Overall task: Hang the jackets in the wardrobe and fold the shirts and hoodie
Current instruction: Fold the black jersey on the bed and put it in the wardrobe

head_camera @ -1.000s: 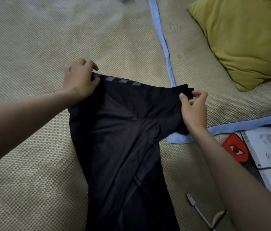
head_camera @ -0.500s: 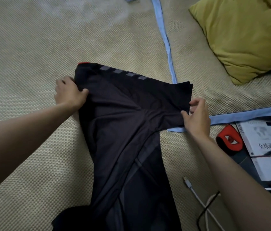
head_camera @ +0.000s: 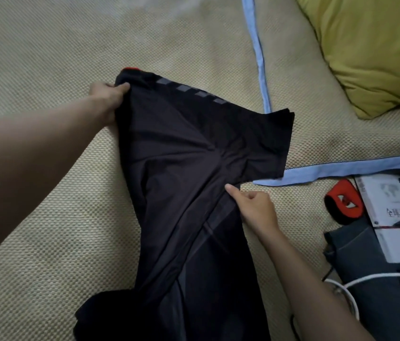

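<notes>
A black shirt (head_camera: 194, 168) lay spread on the woven mat (head_camera: 46, 217) of the bed, its collar end away from the person and its hem trailing off the bottom of the view. One short sleeve (head_camera: 263, 143) stretched flat to the right, its end lying over the mat's blue edging (head_camera: 341, 168). A row of grey marks ran along the shoulder.

The left hand (head_camera: 106, 99) was closed on the shirt at the far-left corner, near the collar, thumb on top of the cloth and the fingers tucked beneath. The right hand (head_camera: 253, 207) rested at the armpit, where the sleeve met the side seam; its fingers were curled loosely with the forefinger pressed to the cloth, and whether it pinched any fabric could not be told.

By the look of things the task was at an early stage for this piece: the shirt was laid out and mostly smoothed, but no fold showed in the visible part. The sleeve wanted turning in across the body, then the sides and length folding. No jacket, hoodie, wardrobe or finished stack was in view, so how the rest stood could not be judged.

A yellow pillow (head_camera: 371, 45), a book (head_camera: 395, 217) and a white cable (head_camera: 356, 286) lay off to the right, clear of the work.
</notes>
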